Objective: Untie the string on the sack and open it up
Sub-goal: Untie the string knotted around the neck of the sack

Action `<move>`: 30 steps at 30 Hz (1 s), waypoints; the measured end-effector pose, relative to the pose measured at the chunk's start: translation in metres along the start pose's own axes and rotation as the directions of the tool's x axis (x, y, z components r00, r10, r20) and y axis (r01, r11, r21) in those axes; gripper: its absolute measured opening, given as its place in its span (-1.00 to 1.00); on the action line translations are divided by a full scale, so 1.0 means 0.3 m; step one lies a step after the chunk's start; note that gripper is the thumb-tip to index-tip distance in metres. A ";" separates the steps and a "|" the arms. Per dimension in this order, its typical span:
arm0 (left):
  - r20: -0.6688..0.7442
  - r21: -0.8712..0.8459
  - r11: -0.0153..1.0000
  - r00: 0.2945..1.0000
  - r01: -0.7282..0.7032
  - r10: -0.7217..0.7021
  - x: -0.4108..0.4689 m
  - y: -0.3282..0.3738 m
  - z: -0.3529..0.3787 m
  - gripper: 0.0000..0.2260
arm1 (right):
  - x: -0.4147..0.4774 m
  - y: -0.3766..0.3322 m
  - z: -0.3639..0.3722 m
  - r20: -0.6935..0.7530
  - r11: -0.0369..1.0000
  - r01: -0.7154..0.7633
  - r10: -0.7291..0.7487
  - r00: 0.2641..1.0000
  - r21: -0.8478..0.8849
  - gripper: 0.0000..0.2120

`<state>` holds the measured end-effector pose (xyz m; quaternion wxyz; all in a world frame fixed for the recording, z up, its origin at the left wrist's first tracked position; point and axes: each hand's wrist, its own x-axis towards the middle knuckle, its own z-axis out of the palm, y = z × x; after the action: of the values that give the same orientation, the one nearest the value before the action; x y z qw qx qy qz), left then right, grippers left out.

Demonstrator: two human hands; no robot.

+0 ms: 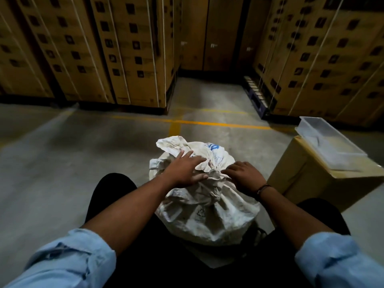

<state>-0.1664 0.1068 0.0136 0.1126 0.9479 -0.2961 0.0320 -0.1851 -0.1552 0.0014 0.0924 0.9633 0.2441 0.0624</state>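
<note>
A full white woven sack [207, 213] stands on the floor between my knees, its neck gathered and its loose top flap [178, 146] folded away from me. My left hand [182, 169] lies on the gathered neck with fingers spread flat and the thumb pressed against the cloth. My right hand [243, 175] sits on the right side of the neck, fingers curled down into the folds. The string itself is hidden under my hands and the crumpled fabric.
A cardboard box [307, 183] stands close on my right with a clear plastic tray [328, 142] on top. Tall stacks of strapped cartons [128, 55] line the far side, with another stack [324, 59] at right. Yellow floor lines [207, 122] cross the concrete.
</note>
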 end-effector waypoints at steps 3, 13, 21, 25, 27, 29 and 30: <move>-0.016 -0.076 0.997 1.000 0.006 -0.007 0.037 0.016 0.034 -0.46 | 0.026 0.051 0.009 -0.037 1.000 -0.008 0.008 0.999 0.008 -0.65; 0.128 -0.240 0.963 0.987 0.125 -0.096 0.222 -0.097 0.132 -0.59 | 0.207 0.048 0.220 0.139 0.979 0.203 -0.202 0.969 0.009 -0.01; 0.061 -0.220 0.958 0.983 0.182 -0.173 0.305 -0.198 0.132 -0.56 | 0.386 -0.039 0.350 -0.037 0.978 0.200 -0.197 0.980 0.067 -0.16; -0.112 -0.162 0.977 0.981 0.136 -0.155 0.330 -0.216 0.110 -0.54 | 0.512 -0.070 0.336 -0.048 0.995 -0.015 0.020 0.999 0.101 -0.20; -0.243 -0.137 0.987 0.963 0.082 -0.114 0.343 -0.215 0.086 -0.54 | 0.574 -0.078 0.304 -0.047 0.971 -0.205 0.212 0.976 0.121 -0.36; -0.377 -0.116 0.993 0.925 0.000 -0.044 0.346 -0.189 0.056 -0.55 | 0.636 -0.060 0.278 0.012 0.888 -0.414 0.420 0.907 0.198 -0.62; -0.422 -0.103 0.994 0.906 -0.042 -0.005 0.345 -0.170 0.043 -0.57 | 0.662 -0.041 0.268 0.074 0.812 -0.525 0.525 0.848 0.254 -0.71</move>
<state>-0.0523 0.0872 0.0043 0.2256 0.9081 -0.2750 0.2208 -0.0040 -0.0608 -0.0646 -0.0576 0.9967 -0.0249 0.0519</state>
